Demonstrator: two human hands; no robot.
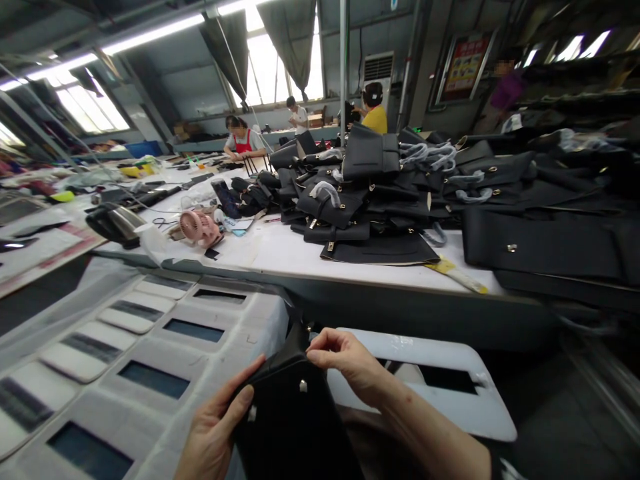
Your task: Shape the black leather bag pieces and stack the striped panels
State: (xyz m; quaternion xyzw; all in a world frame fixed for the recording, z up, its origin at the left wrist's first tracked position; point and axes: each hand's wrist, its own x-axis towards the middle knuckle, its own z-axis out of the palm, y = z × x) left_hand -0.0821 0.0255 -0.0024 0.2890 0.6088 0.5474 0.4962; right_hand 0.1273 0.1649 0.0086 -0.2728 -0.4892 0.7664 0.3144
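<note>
A black leather bag piece [295, 427] with small metal fittings is held up in front of me, its folded upper part [290, 350] pointing away. My left hand [215, 420] grips its left edge, thumb on the near face and fingers behind. At its upper right corner, my right hand [345, 357] pinches with thumb and forefinger, beside a small metal fitting. Whether the fingertips hold the leather or the fitting is hard to make out. Below my right forearm lies a white plastic panel [480, 400] with a dark rectangular opening.
A long white table [265, 250] runs across, heaped with black bag parts [370, 200]. On it stand a pink fan [200, 227] and a metal kettle [117, 223]. Stacked white panels [150, 347] lie at left. Several people work behind, one in a red apron [243, 143].
</note>
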